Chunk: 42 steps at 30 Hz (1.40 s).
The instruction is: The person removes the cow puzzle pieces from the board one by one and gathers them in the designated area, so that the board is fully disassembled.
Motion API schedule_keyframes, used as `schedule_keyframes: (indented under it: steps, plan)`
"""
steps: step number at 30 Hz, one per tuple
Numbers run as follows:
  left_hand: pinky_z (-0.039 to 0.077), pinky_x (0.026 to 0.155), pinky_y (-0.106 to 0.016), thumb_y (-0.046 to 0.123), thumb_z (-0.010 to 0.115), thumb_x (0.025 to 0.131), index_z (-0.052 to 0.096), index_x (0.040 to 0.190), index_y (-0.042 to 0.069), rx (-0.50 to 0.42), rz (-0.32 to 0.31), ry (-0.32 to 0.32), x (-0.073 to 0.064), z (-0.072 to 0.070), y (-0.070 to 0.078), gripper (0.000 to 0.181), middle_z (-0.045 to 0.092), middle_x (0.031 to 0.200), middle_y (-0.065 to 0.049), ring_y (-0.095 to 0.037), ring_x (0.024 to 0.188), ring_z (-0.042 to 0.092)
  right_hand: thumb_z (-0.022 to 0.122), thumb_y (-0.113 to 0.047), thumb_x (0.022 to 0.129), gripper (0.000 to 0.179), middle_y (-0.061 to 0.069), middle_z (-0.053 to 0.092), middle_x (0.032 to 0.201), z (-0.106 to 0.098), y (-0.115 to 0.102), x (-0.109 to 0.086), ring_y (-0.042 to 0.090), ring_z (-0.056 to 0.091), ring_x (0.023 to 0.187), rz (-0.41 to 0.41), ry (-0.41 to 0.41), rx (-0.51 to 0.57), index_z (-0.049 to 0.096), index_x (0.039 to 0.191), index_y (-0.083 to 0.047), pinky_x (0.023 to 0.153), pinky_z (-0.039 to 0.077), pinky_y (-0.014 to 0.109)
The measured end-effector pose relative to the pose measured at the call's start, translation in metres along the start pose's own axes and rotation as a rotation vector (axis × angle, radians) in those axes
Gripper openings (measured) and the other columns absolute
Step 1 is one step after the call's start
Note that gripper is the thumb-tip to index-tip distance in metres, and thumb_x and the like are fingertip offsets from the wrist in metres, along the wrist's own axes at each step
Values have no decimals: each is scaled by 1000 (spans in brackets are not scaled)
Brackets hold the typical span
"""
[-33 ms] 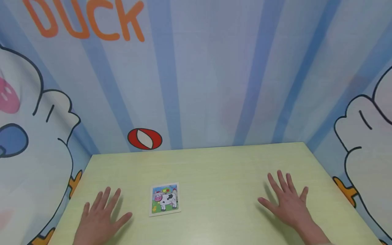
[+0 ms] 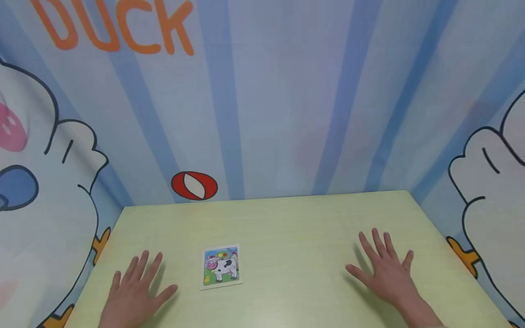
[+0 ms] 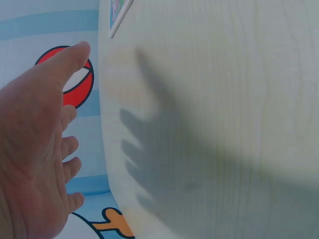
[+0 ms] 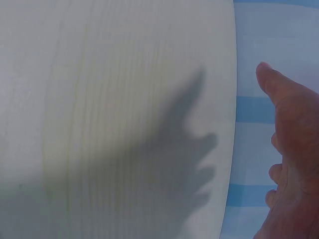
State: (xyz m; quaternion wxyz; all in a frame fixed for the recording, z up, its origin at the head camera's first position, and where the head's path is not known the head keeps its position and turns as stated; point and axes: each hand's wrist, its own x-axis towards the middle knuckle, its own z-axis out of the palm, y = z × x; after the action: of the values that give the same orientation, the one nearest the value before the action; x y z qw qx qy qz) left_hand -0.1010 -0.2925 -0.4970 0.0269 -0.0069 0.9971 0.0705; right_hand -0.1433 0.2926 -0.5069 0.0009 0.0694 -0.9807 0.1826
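A square picture tile (image 2: 221,267) with a cartoon cow and a white border lies flat on the table, left of the middle. To its left, the left hand (image 2: 133,291) hovers palm down over the table, fingers spread and holding nothing. Far to the tile's right is the right hand (image 2: 389,275), likewise spread, with its shadow on the wood below. In the left wrist view only a corner of the tile (image 3: 117,15) shows at the top, beyond the thumb. The right wrist view has the right hand (image 4: 299,149) at its right edge, touching nothing.
The pale wooden table (image 2: 287,237) meets a blue striped cloth backdrop (image 2: 279,100) at its far edge. Printed on the cloth are orange letters (image 2: 137,27), a red and white ball (image 2: 194,186) and white cartoon figures at both sides.
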Motion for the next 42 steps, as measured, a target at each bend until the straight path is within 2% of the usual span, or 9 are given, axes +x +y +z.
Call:
schedule_keyframes:
  steps: [13, 19, 28, 34, 42]
  plan:
    - [14, 117, -83, 73, 67, 92, 42, 163, 5, 7, -8, 3, -1, -1, -1, 102, 29, 167, -34, -60, 153, 25, 66, -69, 96, 100, 20, 7, 178, 6, -6, 0, 49, -3, 162, -17, 22, -31, 23, 173, -21, 104, -5, 95]
    - [17, 118, -81, 70, 71, 91, 43, 163, 6, 23, 47, 14, 3, -5, 5, 101, 32, 168, -32, -58, 153, 28, 66, -70, 96, 98, 20, 11, 178, 5, -14, 6, 48, 2, 163, -52, 43, -61, 27, 172, -20, 105, -1, 94]
    - [22, 119, -79, 68, 74, 90, 44, 163, 9, -36, 146, -32, 6, -6, 24, 98, 36, 169, -26, -53, 155, 31, 70, -69, 93, 96, 23, 26, 174, 0, -35, 16, 50, 19, 160, -114, 59, -64, 40, 167, -15, 111, 5, 90]
    - [22, 121, -76, 69, 72, 91, 45, 164, 13, -86, 183, -61, 7, -6, 41, 96, 35, 171, -21, -49, 157, 29, 71, -68, 93, 95, 21, 32, 172, 0, -54, 31, 48, 26, 158, -183, 76, -79, 43, 165, -12, 116, 9, 84]
    - [20, 124, -72, 68, 74, 91, 45, 165, 16, -145, 221, -94, 10, 4, 59, 95, 33, 173, -14, -43, 160, 26, 72, -65, 94, 94, 20, 34, 171, 7, -90, 54, 47, 31, 157, -279, 68, -52, 43, 165, -11, 119, 17, 79]
